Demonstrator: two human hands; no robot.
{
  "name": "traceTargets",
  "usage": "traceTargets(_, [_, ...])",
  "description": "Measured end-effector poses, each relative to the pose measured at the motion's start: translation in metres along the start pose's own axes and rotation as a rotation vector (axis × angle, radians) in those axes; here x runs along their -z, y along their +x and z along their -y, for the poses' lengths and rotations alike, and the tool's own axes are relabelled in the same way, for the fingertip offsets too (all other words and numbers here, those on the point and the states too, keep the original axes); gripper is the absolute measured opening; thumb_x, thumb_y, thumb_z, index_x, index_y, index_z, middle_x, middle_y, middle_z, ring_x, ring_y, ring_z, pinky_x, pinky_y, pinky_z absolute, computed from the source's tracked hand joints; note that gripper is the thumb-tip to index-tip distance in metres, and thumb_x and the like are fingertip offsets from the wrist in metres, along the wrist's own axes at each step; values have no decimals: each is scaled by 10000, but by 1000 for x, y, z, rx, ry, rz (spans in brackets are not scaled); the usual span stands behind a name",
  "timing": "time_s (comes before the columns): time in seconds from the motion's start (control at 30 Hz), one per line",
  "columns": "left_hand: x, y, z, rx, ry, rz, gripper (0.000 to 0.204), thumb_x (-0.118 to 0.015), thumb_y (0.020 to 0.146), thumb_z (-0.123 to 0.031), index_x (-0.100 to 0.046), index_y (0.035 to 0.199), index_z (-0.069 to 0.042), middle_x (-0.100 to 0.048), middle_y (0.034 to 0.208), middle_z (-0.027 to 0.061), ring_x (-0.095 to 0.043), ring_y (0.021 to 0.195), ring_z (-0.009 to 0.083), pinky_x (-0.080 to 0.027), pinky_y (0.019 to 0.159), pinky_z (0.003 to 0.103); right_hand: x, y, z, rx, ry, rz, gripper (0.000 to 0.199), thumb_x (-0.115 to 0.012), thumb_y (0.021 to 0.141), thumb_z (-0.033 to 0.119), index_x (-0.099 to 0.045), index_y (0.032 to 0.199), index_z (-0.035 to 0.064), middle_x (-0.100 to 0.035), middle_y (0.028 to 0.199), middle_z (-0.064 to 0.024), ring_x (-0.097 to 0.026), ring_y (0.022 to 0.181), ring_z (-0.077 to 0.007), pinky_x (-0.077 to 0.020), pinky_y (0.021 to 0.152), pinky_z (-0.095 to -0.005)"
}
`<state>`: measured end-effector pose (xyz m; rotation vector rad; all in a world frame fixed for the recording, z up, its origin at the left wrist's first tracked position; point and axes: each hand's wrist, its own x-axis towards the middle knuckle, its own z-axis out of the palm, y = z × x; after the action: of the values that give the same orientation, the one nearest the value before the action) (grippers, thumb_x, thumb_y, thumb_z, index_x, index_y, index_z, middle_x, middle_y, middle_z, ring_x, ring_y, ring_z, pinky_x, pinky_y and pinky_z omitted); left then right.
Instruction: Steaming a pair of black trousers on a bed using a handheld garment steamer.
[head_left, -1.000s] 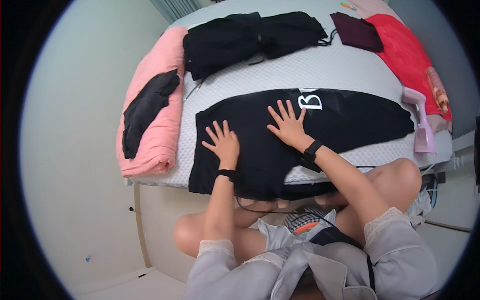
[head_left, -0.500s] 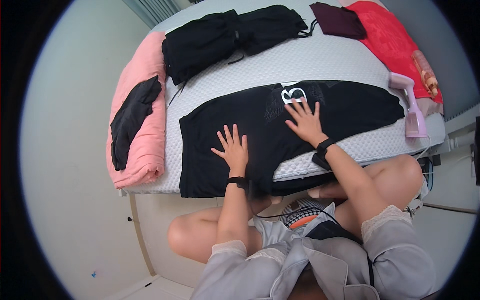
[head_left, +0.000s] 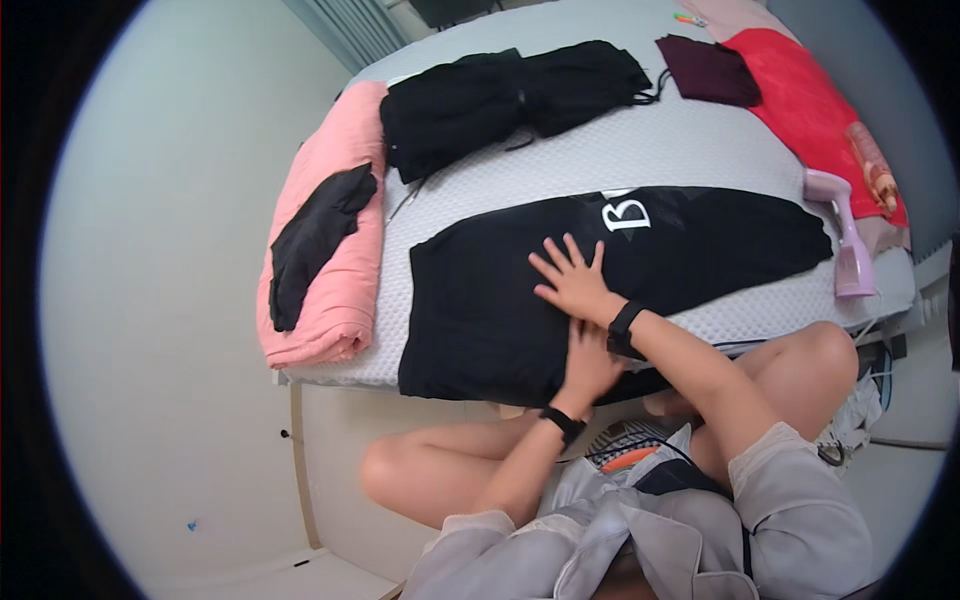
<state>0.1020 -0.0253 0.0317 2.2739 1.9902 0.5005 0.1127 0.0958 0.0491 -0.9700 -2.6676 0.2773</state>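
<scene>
Black trousers (head_left: 480,310) lie spread along the near edge of the bed, folded lengthwise, with the waist end at the left and a white print (head_left: 627,212) at mid-length. Pressing flat on the cloth near the middle is my right hand (head_left: 582,288), its fingers spread and nothing held. Just below it, my left hand (head_left: 592,368) rests on the trousers near their lower edge, its fingers stretched forward and partly hidden by the right hand and wrist. Part of the black cloth hangs over the bed's near side.
Folded black garments (head_left: 460,110) and a dark maroon folded cloth (head_left: 708,70) lie at the back. A pink rolled quilt (head_left: 325,325) with a black cloth (head_left: 315,240) sits left. Rightward are a lilac handheld steamer (head_left: 850,240), red fabric (head_left: 800,95) and a pinkish bottle (head_left: 872,168).
My left hand has slid right and nearer to me, beside the right wrist. My right hand has moved left and nearer, off the white print. The view has shifted slightly.
</scene>
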Motion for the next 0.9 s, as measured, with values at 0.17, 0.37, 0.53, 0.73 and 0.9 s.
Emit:
traceTargets(0.17, [71, 7, 30, -42, -782, 728, 334, -618, 832, -294, -671, 1052, -48, -598, 1164, 176, -533, 1124, 263, -378, 993, 368, -13, 10, 9, 28, 37, 380, 649, -423, 880, 579, -252, 1446, 310, -86, 1543, -76, -2, 1402, -395, -18, 946, -778])
traceTargets(0.37, [96, -23, 172, 798, 289, -442, 369, -623, 803, -376, -611, 1104, -164, -585, 1147, 71, -445, 1194, 273, -317, 916, 579, -25, -9, -19, -5, -59, -89, 604, -534, 847, 484, -391, 1385, 250, -275, 1485, -70, -192, 1389, -288, -101, 1015, -697])
traceTargets(0.53, [57, -59, 218, 1060, 672, -471, 624, -574, 796, -578, -492, 1253, -162, -524, 1149, 160, -472, 1115, 317, -337, 902, 527, -19, -20, -30, 57, -89, -139, 593, -538, 858, 438, -389, 1388, 218, -299, 1474, -62, -208, 1387, -267, -112, 1064, -620])
traceTargets(0.73, [71, -60, 236, 996, 534, -424, 630, -552, 802, -592, -498, 1214, -119, -548, 939, 130, -537, 916, 311, -395, 727, 459, -7, -29, -57, 12, -126, -173, 568, -545, 847, 460, -436, 1356, 232, -345, 1447, -50, -249, 1368, -257, -127, 1053, -632])
traceTargets(0.9, [82, -60, 246, 1026, 605, -365, 615, -554, 807, -581, -483, 1225, -135, -521, 969, 133, -505, 940, 330, -374, 737, 478, 11, -47, -117, -165, -209, -181, 536, -492, 881, 474, -425, 1363, 250, -345, 1454, -15, -246, 1371, -246, -113, 1048, -644])
